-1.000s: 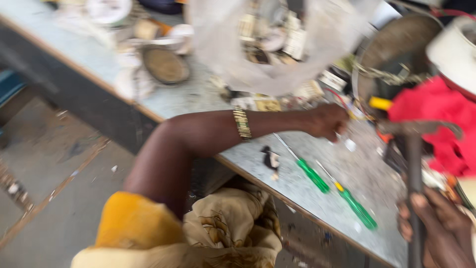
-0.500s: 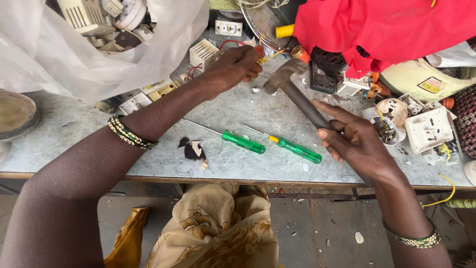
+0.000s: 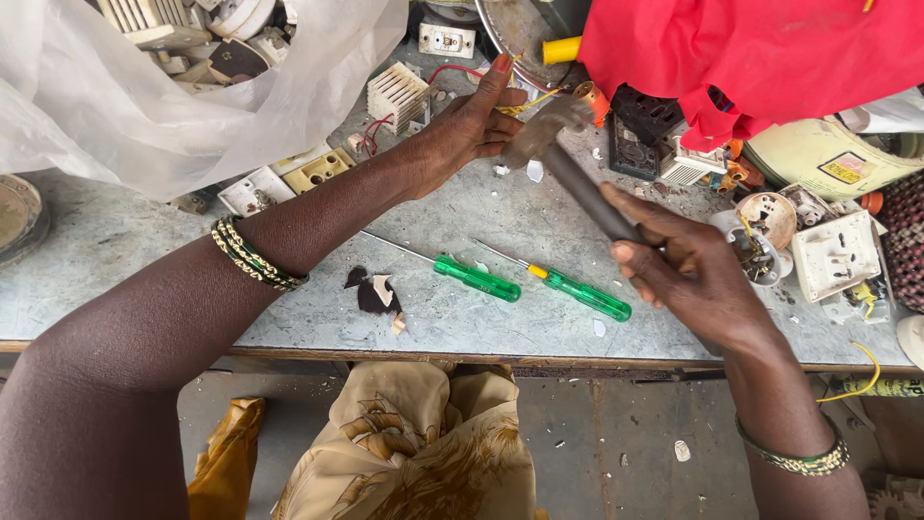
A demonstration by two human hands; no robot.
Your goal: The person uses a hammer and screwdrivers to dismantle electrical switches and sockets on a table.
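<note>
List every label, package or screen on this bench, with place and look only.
Label: on the cream container at the right edge, small rectangle, yellow and red.
Plastic bag: top left, translucent white, holding pale electrical parts.
No screens in view.

A translucent white plastic bag [image 3: 173, 106] fills the upper left of the frame, bulging with pale plastic parts; at the right edge, a small rectangular label [image 3: 845, 169], yellow and red with a dark border, sits on a cream-coloured casing [image 3: 818, 154] below the red cloth [image 3: 760, 58].
</note>
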